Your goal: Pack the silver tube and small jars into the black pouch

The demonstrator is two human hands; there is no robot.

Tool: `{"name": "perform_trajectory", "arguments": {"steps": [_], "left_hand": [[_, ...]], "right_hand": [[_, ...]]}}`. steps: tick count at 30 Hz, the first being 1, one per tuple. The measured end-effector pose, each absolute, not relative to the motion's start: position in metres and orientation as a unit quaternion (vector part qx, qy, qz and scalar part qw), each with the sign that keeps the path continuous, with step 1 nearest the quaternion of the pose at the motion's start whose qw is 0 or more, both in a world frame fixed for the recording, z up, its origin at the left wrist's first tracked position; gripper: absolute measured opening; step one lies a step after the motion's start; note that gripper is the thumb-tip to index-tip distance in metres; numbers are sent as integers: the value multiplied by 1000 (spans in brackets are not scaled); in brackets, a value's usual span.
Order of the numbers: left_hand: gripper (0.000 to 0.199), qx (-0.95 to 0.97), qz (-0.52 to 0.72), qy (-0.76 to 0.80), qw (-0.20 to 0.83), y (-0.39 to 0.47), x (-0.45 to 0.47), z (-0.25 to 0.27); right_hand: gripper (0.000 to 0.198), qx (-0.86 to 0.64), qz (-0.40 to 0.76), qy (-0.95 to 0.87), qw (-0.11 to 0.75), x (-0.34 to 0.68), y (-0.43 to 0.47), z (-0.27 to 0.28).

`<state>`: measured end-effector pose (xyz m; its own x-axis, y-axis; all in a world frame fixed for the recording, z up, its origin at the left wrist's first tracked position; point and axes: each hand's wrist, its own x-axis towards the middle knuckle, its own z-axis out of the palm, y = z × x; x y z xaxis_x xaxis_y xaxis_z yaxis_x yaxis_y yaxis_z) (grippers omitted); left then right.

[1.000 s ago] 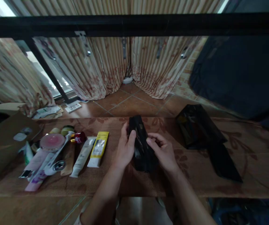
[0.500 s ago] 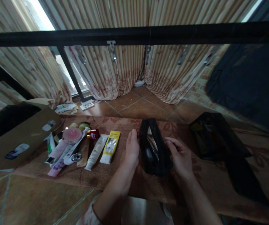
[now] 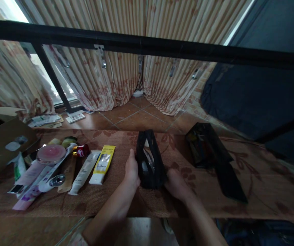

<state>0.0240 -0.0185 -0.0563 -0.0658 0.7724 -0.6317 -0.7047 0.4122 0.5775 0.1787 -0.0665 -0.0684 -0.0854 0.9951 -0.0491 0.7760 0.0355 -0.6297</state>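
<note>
A black zip pouch [image 3: 159,167] stands on the cloth in front of me, its mouth gaping. Through the opening I see some shiny and pale items, too dark to name. My left hand [image 3: 131,169] is closed against the pouch's left side, some fingers hidden behind it. At the pouch's near right corner is my right hand [image 3: 176,184], smeared by motion; its fingers do not show clearly. To the left lie a yellow and white tube [image 3: 103,164] and a white tube [image 3: 85,172].
Farther left are a pink round jar [image 3: 51,153], a red-capped bottle [image 3: 81,150], several more tubes and a cardboard box [image 3: 5,147]. A second black case [image 3: 200,147] with a flap lies at right on the patterned cloth [image 3: 187,201]. A dark rail [image 3: 126,41] crosses beyond.
My right hand has moved down along the pouch's right side toward its near end. My left hand stays against the left side. The whole view has shifted to the right.
</note>
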Motion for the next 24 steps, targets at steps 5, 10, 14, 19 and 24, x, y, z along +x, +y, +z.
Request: {"name": "perform_trajectory", "arguments": {"steps": [5, 10, 14, 19, 24], "left_hand": [[32, 57, 520, 461, 717, -15, 30, -55], [32, 90, 500, 457, 730, -15, 32, -49], [30, 114, 502, 482, 709, -17, 28, -50], [30, 118, 516, 498, 687, -21, 24, -61], [16, 165, 543, 577, 587, -20, 16, -86]], "right_hand": [[22, -656, 240, -714, 56, 178, -74, -69], [22, -654, 251, -707, 97, 186, -79, -58], [29, -659, 260, -685, 171, 202, -85, -55], [29, -662, 232, -630, 333, 231, -96, -70], [35, -760, 104, -455, 451, 291, -128, -88]]}}
